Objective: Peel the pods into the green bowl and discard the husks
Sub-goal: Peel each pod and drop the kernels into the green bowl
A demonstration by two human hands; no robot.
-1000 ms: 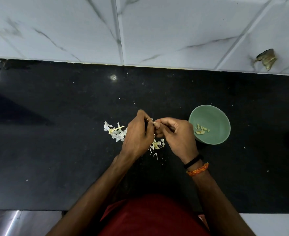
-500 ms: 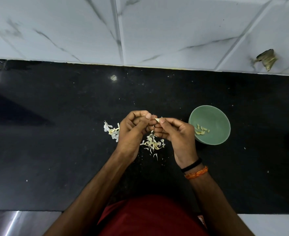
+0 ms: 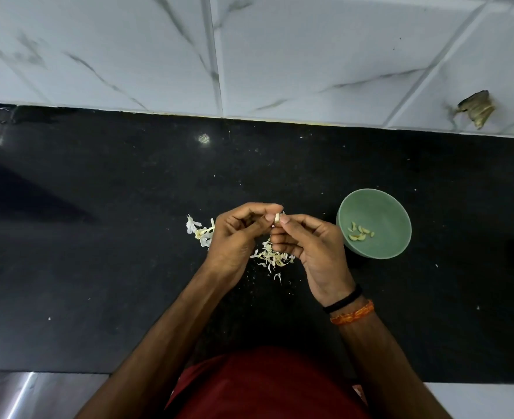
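Overhead view of a black counter (image 3: 98, 267) bounded at the far edge by a wall of white, grey-veined tiles (image 3: 310, 55). At the left of the working area, a small cluster of white and yellowish husks (image 3: 199, 231) lies on the counter, partly hidden behind the left hand (image 3: 237, 237). The left hand hovers above the counter with its fingers curled and its thumb and forefinger pinching a small pale pod (image 3: 277, 218). The right hand (image 3: 307, 246) meets it from the other side, fingers likewise curled, its thumb and forefinger tips pressed to the same pod, so that the pod is held between the two hands at their point of contact. Below and between the hands, a second, looser heap of discarded husks (image 3: 272, 257) rests on the counter, with fine crumbs scattered toward the near edge. The right wrist bears a black band (image 3: 343, 299) and, just beside it, an orange thread bracelet (image 3: 352, 313). To the right of the right hand, close to but apart from it, stands the green bowl (image 3: 373, 201), upright on the counter; a few pale peeled pieces (image 3: 360, 232) lie together in its lower left interior. At the far right, a brownish damaged patch (image 3: 476, 108) marks the tiled wall just above the counter. A red garment (image 3: 265, 388) fills the bottom centre of the view.
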